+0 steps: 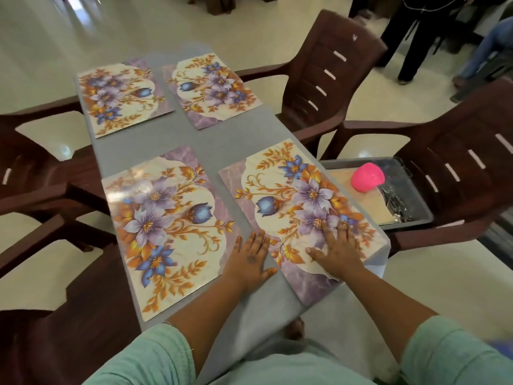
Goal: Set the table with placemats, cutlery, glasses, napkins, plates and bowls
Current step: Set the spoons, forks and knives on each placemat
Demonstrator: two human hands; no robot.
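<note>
The long grey worktop (222, 140) has four flowery placemats on it, two far and two near. Brown chairs (327, 68) stand around it. On the chair at the right sits a grey tray (416, 218) with a pink bowl (367, 177) turned upside down and some shiny cutlery (397, 202) (I cannot count the pieces). The near right placemat (299, 207) lies a bit crooked, with its corner close to the worktop's edge. It looks thin, flat, light and smooth, so it would slide easily; pushing it flat, or lifting it by an edge, seems best. The right hand (337, 251) rests on it with fingers straight and spread. The left hand (249, 258) lies flat beside it, fingers straight too, touching its edge.
</note>
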